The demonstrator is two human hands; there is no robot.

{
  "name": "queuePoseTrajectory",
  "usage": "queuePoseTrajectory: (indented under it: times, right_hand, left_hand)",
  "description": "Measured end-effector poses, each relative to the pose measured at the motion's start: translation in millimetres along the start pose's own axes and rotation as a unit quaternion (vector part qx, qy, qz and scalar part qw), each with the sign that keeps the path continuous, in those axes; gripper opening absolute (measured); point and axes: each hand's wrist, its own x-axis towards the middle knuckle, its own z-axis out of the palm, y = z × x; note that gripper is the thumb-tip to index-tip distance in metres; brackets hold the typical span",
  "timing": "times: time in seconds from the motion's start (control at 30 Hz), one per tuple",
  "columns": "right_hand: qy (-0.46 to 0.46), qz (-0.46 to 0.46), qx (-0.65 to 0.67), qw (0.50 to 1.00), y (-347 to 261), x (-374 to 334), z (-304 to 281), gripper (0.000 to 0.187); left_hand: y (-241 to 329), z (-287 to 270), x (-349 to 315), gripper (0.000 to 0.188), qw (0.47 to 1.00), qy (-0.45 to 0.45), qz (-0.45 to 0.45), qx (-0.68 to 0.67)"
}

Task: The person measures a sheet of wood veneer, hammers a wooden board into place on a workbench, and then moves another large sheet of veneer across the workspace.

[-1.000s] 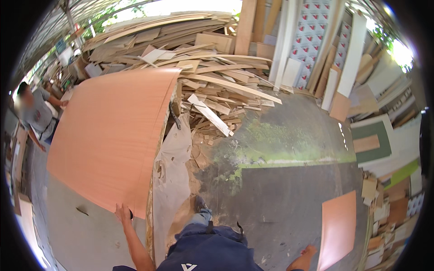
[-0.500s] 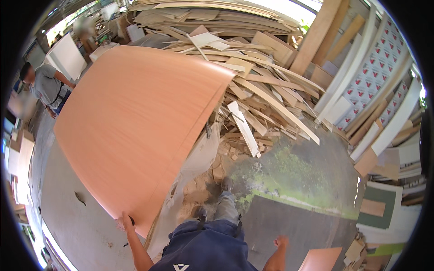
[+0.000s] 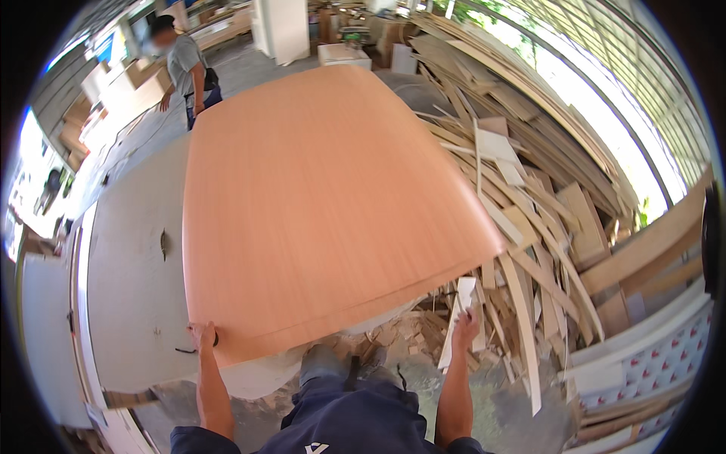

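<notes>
A large orange-brown wood-grain sheet (image 3: 325,204) spreads out in front of me. Along its near side a second edge shows, as if another sheet of the same colour lies beneath. My left hand (image 3: 203,335) is closed on the sheet at its near left corner, the thumb side on top. Off the near right corner, my right hand (image 3: 466,327) is raised with nothing in it. Its fingers look loosely apart and do not touch the sheet. A pale grey board (image 3: 132,265) lies to the left of the sheet.
Scrap wood strips (image 3: 522,219) are heaped on the right, with stacked boards behind. Broken pieces (image 3: 412,333) litter the floor near my feet. A person in a grey shirt (image 3: 187,68) stands beyond the far left corner. A white box-shaped cabinet (image 3: 281,30) stands at the back.
My view has turned left, toward the sheet. My right hand has come up from low on the right to near the sheet's right corner. The left hand keeps its hold.
</notes>
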Motion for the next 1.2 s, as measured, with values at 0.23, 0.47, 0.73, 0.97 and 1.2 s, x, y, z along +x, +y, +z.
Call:
queuePoseTrajectory:
  times: [0.23,0.47,0.73,0.97,1.2]
  right_hand:
    - [0.041,-0.012,-0.158,0.986,-43.4,114.1,107.1,0.048]
    - [0.141,0.243,-0.015,0.96,-102.8,79.2,163.4,0.093]
    - [0.056,0.277,-0.202,0.938,-74.6,137.6,149.1,0.077]
    - [-0.068,0.218,-0.184,0.956,-74.2,149.5,126.1,0.06]
    - [-0.067,0.18,-0.196,0.962,-54.3,162.2,95.7,0.051]
  left_hand:
    - [44.5,-8.0,-20.6,0.085,0.997,-0.054,-0.013,-0.051]
    - [-14.0,-1.4,9.4,0.088,0.995,-0.024,-0.091,-0.042]
    - [13.8,-19.8,-15.0,0.09,0.994,-0.043,-0.086,-0.042]
    - [21.8,-22.5,-66.8,0.084,0.99,-0.065,-0.109,-0.054]
    - [6.8,5.1,-99.0,0.099,0.993,-0.044,-0.103,-0.046]
